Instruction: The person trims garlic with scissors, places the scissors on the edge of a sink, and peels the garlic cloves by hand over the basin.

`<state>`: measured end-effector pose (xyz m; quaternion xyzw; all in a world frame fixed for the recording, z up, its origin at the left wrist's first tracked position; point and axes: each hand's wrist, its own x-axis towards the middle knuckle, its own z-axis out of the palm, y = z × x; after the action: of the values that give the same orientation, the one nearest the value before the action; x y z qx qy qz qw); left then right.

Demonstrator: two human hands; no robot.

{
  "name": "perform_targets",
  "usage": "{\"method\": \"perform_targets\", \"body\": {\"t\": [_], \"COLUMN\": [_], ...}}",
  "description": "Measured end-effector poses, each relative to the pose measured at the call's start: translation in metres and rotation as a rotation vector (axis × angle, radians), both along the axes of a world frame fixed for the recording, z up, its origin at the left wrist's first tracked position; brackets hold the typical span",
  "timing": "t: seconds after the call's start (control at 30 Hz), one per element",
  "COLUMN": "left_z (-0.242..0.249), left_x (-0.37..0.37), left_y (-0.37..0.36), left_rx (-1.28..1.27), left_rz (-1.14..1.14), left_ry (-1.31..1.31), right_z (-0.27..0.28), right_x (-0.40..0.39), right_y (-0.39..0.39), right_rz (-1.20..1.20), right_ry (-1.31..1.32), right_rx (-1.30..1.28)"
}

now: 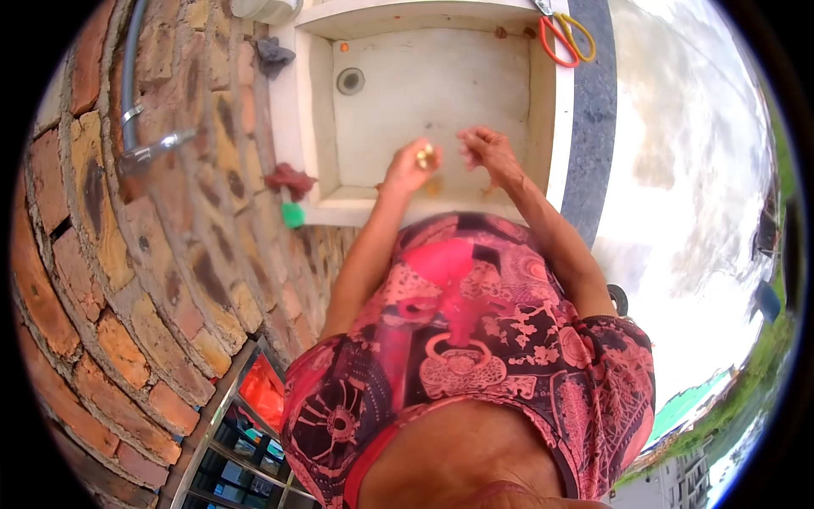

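Note:
My left hand (pixel 409 170) is over the near part of a white basin (pixel 441 81), its fingers closed around a small, shiny yellowish piece (pixel 426 156). The kind of piece is too small and blurred to name. To the right, a short gap away, my right hand (pixel 490 153) has its fingers curled in a pinch. Motion smears the fingertips, so anything between them cannot be made out. Below the hands, orange-brown scraps (pixel 434 187) lie near the basin's front wall.
Scissors with red and yellow handles (pixel 560 42) lie on the basin's right rim. A drain (pixel 350 81) is at the left. A dark red cloth (pixel 291 180), a green block (pixel 293 215) and a grey rag (pixel 274 57) sit along the left edge. A tap (pixel 157 151) juts from the brick wall (pixel 203 187).

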<state>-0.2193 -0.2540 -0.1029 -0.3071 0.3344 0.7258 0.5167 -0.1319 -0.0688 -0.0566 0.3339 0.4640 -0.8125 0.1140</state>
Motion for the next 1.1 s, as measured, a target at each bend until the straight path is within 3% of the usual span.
{"method": "perform_targets", "body": {"t": [0.13, 0.27, 0.33, 0.43, 0.53, 0.67, 0.73, 0.77, 0.83, 0.9, 0.97, 1.1], "left_z": [0.033, 0.029, 0.039, 0.06, 0.076, 0.089, 0.09, 0.091, 0.093, 0.091, 0.096, 0.101], "left_x": [-0.001, -0.002, -0.001, 0.007, 0.011, 0.011, 0.01, 0.01, 0.009, 0.009, 0.015, 0.012], "left_y": [0.011, 0.006, 0.01, 0.025, 0.037, 0.041, 0.039, 0.038, 0.037, 0.037, 0.033, 0.034], "left_rx": [0.039, 0.132, 0.078, 0.024, -0.005, -0.151, -0.337, -0.337, -0.43, -0.417, -0.384, -0.277], "left_rz": [-0.018, 0.001, -0.213, -0.265, -0.195, -0.134, -0.285, -0.284, -0.397, -0.407, -0.422, -0.342], "left_ry": [0.093, 0.007, 0.246, 0.389, 0.492, 0.585, 0.938, 0.937, 1.177, 1.218, 1.262, 1.042], "right_z": [0.014, 0.014, 0.006, -0.004, 0.003, 0.014, 0.022, 0.026, 0.033, 0.037, 0.046, 0.042], "right_x": [-0.003, -0.001, 0.001, 0.0, -0.003, -0.004, -0.005, -0.007, -0.009, -0.012, -0.004, -0.001], "right_y": [-0.005, -0.002, -0.002, -0.003, -0.012, -0.013, -0.011, -0.009, -0.007, -0.007, -0.015, -0.02], "right_rz": [-0.072, -0.118, -0.164, -0.222, -0.26, -0.208, -0.171, -0.155, -0.138, -0.01, -0.05, -0.061], "right_ry": [0.071, 0.09, 0.086, 0.148, 0.199, 0.184, 0.179, 0.213, 0.246, 0.284, 0.297, 0.297], "right_rx": [-0.094, -0.191, -0.245, -0.362, -0.318, -0.062, 0.051, 0.093, 0.135, 0.127, 0.165, 0.255]}}
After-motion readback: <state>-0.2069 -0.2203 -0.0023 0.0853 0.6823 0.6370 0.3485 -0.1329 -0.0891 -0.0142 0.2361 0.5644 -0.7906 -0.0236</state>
